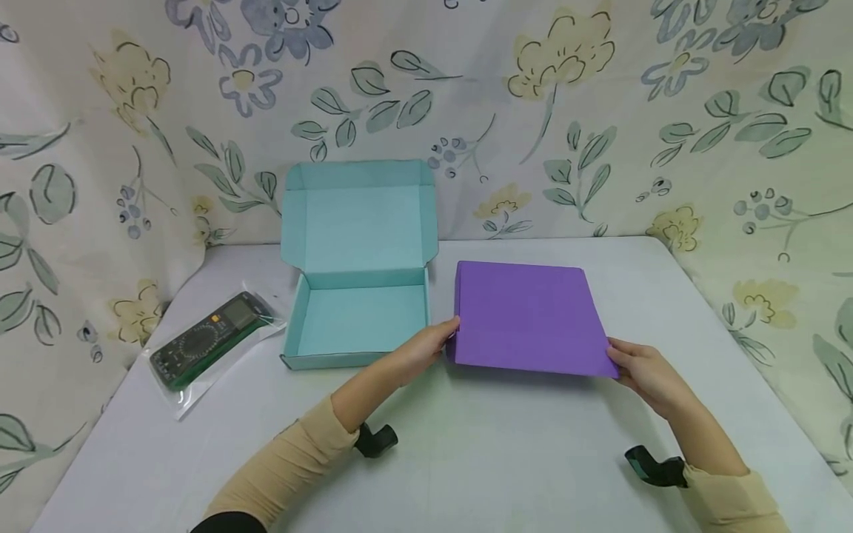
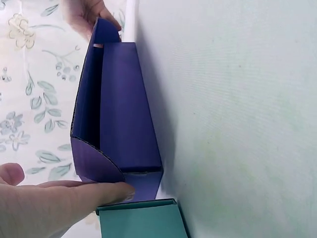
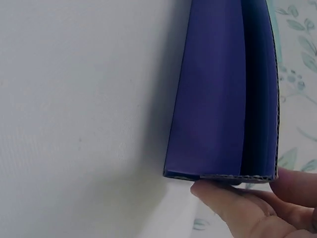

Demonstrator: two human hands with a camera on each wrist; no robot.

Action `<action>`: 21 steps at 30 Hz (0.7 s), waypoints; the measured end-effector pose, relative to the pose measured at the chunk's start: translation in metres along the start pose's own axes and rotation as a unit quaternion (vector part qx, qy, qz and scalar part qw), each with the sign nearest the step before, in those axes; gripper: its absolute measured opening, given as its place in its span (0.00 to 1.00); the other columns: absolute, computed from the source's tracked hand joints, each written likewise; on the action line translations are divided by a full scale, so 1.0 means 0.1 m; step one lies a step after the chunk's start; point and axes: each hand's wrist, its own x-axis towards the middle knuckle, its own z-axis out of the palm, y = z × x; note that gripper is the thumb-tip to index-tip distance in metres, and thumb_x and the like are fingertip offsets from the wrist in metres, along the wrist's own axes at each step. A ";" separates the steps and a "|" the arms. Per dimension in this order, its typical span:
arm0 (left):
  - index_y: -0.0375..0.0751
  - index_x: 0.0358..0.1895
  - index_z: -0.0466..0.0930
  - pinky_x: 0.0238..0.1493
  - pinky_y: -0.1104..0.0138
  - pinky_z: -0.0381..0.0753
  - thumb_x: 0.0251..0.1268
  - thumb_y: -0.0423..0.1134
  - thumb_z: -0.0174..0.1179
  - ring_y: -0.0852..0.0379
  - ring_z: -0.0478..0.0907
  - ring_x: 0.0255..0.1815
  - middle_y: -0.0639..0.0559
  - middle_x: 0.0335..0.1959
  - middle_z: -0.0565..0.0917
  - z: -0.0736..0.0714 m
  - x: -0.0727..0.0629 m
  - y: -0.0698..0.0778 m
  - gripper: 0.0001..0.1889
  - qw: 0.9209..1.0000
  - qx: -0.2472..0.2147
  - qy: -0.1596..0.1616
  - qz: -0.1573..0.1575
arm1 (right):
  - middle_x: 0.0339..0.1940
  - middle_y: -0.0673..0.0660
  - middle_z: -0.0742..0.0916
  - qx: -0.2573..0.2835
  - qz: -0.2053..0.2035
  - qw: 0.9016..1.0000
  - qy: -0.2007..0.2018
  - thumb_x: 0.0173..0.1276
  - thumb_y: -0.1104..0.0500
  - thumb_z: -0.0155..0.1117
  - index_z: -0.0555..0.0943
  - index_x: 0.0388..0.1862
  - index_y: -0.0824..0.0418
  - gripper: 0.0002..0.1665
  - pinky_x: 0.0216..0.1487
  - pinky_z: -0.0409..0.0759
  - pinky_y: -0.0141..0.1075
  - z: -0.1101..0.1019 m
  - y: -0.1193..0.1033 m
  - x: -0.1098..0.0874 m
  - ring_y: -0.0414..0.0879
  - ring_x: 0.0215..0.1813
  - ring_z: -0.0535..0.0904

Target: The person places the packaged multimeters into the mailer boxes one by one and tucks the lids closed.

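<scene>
A purple cardboard mailer box point(image 1: 526, 318) lies on the white table with its lid lowered over the base and a gap left along the front. My left hand point(image 1: 426, 348) is at the box's front left corner. In the left wrist view its straight fingers point(image 2: 106, 192) press the lid's side flap, the thumb standing apart. At the front right corner, my right hand point(image 1: 643, 374) pinches the lid and side. Its thumb point(image 3: 294, 186) is at the lid edge and a finger lies against the side. The box's inside is mostly hidden.
Left of the purple box stands an open teal box point(image 1: 363, 318), its lid upright at the back. Farther left lies a multimeter point(image 1: 206, 337) in a clear plastic bag. A flowered cloth point(image 1: 493, 111) hangs behind the table point(image 1: 493, 459).
</scene>
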 end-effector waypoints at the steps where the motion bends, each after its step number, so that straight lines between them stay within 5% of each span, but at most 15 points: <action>1: 0.29 0.76 0.44 0.76 0.52 0.42 0.80 0.51 0.33 0.44 0.38 0.78 0.39 0.78 0.45 0.01 0.00 -0.01 0.33 1.000 0.008 0.004 -0.005 | 0.71 0.82 0.54 -0.001 0.002 1.000 -0.001 0.82 0.60 0.33 0.43 0.70 0.85 0.33 0.61 0.74 0.36 0.00 0.00 0.00 0.66 0.71 0.57; 4: 0.31 0.76 0.46 0.76 0.50 0.40 0.79 0.53 0.35 0.45 0.38 0.78 0.41 0.78 0.46 0.03 0.01 -0.01 0.35 0.999 0.044 0.013 -0.025 | 0.70 0.83 0.54 -0.005 0.006 1.000 -0.005 0.82 0.59 0.34 0.43 0.70 0.85 0.33 0.63 0.72 0.42 -0.01 0.02 0.00 0.69 0.71 0.56; 10: 0.28 0.75 0.48 0.75 0.50 0.46 0.78 0.54 0.38 0.43 0.45 0.77 0.39 0.77 0.50 0.05 -0.02 0.03 0.36 0.995 0.087 0.015 -0.045 | 0.70 0.83 0.57 0.001 0.005 1.000 0.002 0.82 0.59 0.32 0.45 0.70 0.86 0.32 0.55 0.78 0.31 -0.01 0.04 0.02 0.54 0.66 0.68; 16: 0.21 0.72 0.50 0.74 0.52 0.54 0.78 0.43 0.43 0.41 0.49 0.76 0.34 0.76 0.53 0.03 0.05 0.08 0.31 0.998 0.041 -0.002 -0.044 | 0.70 0.83 0.57 0.006 0.005 1.000 -0.001 0.82 0.61 0.30 0.44 0.69 0.86 0.31 0.54 0.78 0.30 0.00 0.02 0.04 0.53 0.66 0.68; 21: 0.22 0.73 0.48 0.75 0.52 0.48 0.72 0.30 0.48 0.43 0.45 0.77 0.35 0.76 0.52 0.05 0.07 0.01 0.31 0.997 0.072 -0.002 -0.027 | 0.70 0.83 0.57 0.010 0.008 1.000 0.006 0.82 0.61 0.30 0.44 0.70 0.86 0.31 0.54 0.78 0.29 0.00 0.03 0.03 0.44 0.61 0.72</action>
